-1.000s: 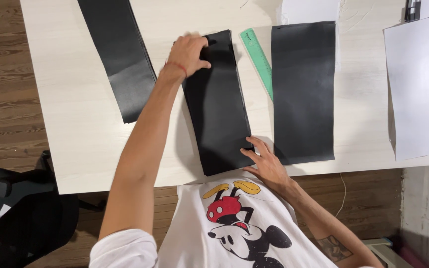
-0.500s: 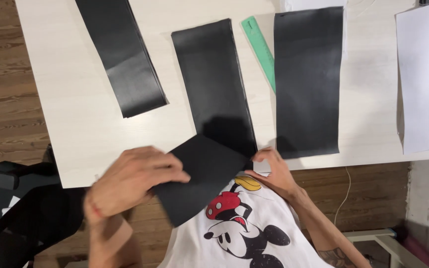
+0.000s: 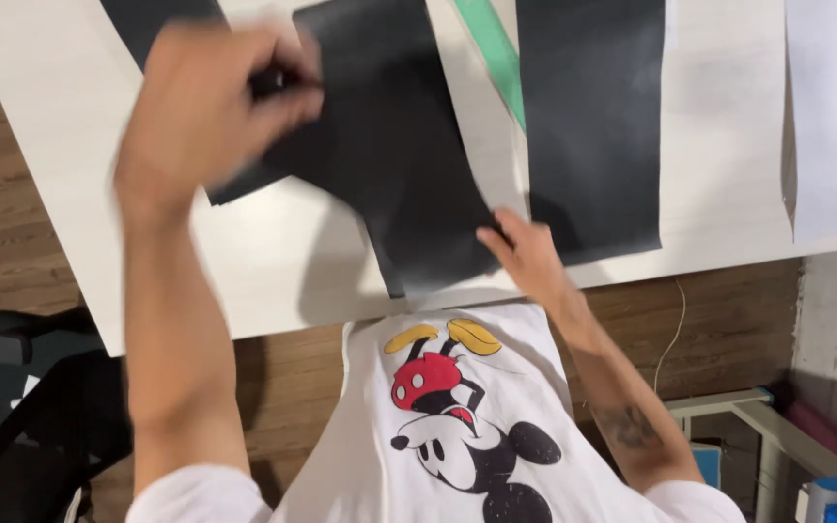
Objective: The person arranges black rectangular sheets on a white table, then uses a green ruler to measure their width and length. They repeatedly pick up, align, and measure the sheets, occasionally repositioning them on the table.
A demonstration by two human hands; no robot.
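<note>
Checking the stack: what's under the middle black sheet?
Under the middle black sheet only the pale table shows around its edges. The left hand grips it, the right hand presses its corner. Anything beneath its middle is covered.

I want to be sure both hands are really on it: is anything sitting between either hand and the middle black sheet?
Nothing visible. The left hand grips one end of the middle black sheet, lifted and blurred, and the right hand presses its near corner onto the white table.

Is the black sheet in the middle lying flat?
No. The left hand lifts one end of the middle black sheet; the right hand pins the other.
</note>
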